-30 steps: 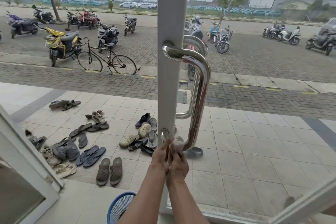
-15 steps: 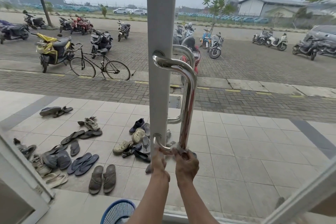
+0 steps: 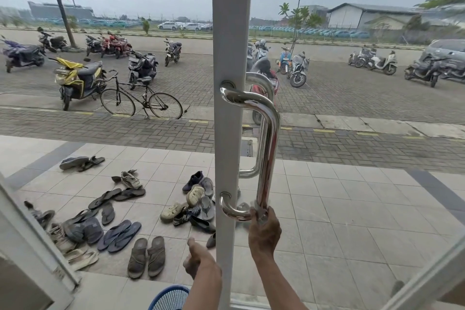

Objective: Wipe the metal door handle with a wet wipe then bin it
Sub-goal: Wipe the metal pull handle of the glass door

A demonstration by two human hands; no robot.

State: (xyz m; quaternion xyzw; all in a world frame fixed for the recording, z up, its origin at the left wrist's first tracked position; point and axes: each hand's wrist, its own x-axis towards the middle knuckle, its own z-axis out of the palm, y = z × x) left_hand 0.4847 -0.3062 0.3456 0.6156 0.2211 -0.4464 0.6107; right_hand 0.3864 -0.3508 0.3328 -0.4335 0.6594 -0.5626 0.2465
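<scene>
Presently, the metal door handle (image 3: 268, 148) is gripped at its lower bend by the right hand (image 3: 264, 230), fingers closed around a pale wet wipe (image 3: 260, 209) pressed against the bar. The left hand (image 3: 198, 258) is held apart, low beside the door frame (image 3: 230, 33), loosely curled and empty. A blue basket (image 3: 169, 298) is seen below the hands.

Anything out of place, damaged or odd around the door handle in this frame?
Nothing stands out. The metal door handle looks intact and straight; the right hand grips its lower end with the wet wipe. Shoes lie scattered outside.
</scene>
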